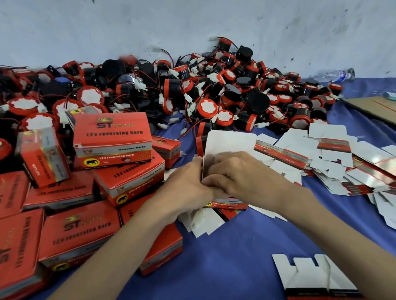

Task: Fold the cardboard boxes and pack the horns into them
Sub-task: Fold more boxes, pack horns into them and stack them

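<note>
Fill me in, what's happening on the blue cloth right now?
A person is folding a cardboard box: the left hand and right hand both grip it, its white flap standing up. Finished red boxes are stacked at left, flat blanks lie at right, and loose horns are piled against the wall behind.

Folded boxes (111,134): red, black lettering, grey band, yellow oval bearing a black elephant. Horns (221,88): black bodies, red rims with white centres, thin red and black wires, white plugs; flat box blanks (331,151) show white undersides (red and grey print at edges). Cloth (234,259) deep blue; wall (184,18) pale grey-white with dark scuffs.
</note>
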A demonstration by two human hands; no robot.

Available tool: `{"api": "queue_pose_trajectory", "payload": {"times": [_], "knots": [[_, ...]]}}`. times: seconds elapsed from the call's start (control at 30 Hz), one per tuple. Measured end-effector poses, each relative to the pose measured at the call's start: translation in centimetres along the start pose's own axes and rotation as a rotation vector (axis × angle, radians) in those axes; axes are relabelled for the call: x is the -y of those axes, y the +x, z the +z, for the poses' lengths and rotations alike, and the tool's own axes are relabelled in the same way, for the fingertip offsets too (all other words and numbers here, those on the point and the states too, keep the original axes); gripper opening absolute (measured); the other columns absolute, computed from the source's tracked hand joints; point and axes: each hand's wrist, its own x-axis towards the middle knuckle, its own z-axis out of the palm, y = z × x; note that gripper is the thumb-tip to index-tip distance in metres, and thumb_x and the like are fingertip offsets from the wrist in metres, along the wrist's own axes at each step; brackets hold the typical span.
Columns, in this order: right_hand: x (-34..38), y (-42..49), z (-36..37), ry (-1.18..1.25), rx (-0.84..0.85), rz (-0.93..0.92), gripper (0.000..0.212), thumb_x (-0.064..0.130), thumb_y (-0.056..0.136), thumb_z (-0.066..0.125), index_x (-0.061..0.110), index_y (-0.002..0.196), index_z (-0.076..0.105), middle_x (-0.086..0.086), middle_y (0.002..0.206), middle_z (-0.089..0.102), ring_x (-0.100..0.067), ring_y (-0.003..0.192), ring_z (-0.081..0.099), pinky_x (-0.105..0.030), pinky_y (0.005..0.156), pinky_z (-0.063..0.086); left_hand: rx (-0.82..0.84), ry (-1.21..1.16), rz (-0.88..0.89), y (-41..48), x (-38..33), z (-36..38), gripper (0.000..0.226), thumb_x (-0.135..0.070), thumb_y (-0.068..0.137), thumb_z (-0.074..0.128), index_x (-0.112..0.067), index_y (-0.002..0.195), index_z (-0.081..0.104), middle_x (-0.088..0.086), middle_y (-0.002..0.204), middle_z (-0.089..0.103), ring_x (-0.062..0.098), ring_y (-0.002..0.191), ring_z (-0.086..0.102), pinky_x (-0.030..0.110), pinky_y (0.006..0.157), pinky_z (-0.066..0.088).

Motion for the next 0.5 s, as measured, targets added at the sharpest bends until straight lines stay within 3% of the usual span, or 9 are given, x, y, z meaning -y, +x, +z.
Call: {"api": "queue_pose_trajectory", "payload": {"times": [0.1,0.17,0.27,0.33,0.43,0.5], "knots": [[-0.4,-0.2,-0.1,0.028,-0.011,0.063,0.021,0.011,0.089,0.059,0.02,0.093,0.077,0.001,0.1,0.06,-0.014,0.093,0.055,-0.043,0.078,0.05,0.054,-0.156,0.014,-0.3,0.0,-0.3,0.074,-0.039,0.041,0.075,-0.032,0.111,0.054,-0.007,0.106,0.066,0.007,0.1,0.063,0.031,0.089,0.054],[-0.4,-0.2,-0.2,0.049,-0.051,0.076,0.018,0.009,0.084,0.064,0.02,0.088,0.078,0.007,0.091,0.054,-0.012,0.087,0.05,-0.044,0.073,0.051,0.064,-0.255,0.01,0.1,0.0,-0.7,0.064,-0.037,0.04,0.073,-0.033,0.102,0.059,-0.002,0.1,0.069,0.007,0.093,0.066,0.026,0.082,0.054],[-0.1,-0.1,-0.1,0.018,-0.077,0.091,0.012,0.024,0.085,0.071,0.014,0.088,0.075,0.007,0.091,0.054,-0.016,0.087,0.052,-0.045,0.073,0.051,-0.001,-0.35,-0.091,0.9,-0.1,-1.0,0.015,-0.015,0.068,0.071,-0.029,0.072,0.069,-0.007,0.067,0.066,0.0,0.065,0.063,0.016,0.061,0.049],[0.0,0.0,0.1,-0.054,-0.077,0.095,0.019,0.031,0.087,0.068,0.012,0.091,0.072,0.003,0.101,0.059,-0.023,0.093,0.057,-0.045,0.075,0.05,0.025,-0.352,-0.089,1.1,0.0,-1.0,0.027,-0.009,0.075,0.064,-0.031,0.061,0.07,-0.011,0.056,0.063,0.004,0.061,0.061,0.02,0.06,0.047],[-0.3,-0.2,-0.3,-0.057,0.018,0.106,0.017,0.032,0.091,0.061,0.019,0.093,0.072,0.01,0.116,0.057,-0.017,0.107,0.053,-0.039,0.08,0.049,0.101,-0.322,-0.077,0.5,-0.3,-1.4,0.031,-0.001,0.09,0.055,-0.021,0.067,0.059,-0.001,0.061,0.058,0.015,0.066,0.056,0.016,0.052,0.044],[-0.6,-0.3,-1.0,0.043,0.162,0.093,0.016,0.025,0.092,0.059,0.026,0.09,0.075,0.012,0.12,0.054,-0.011,0.11,0.049,-0.035,0.087,0.045,0.096,-0.375,-0.077,0.2,-0.9,-1.4,0.026,-0.016,0.096,0.048,-0.001,0.077,0.058,0.016,0.074,0.058,0.02,0.071,0.056,0.02,0.064,0.045]]}}
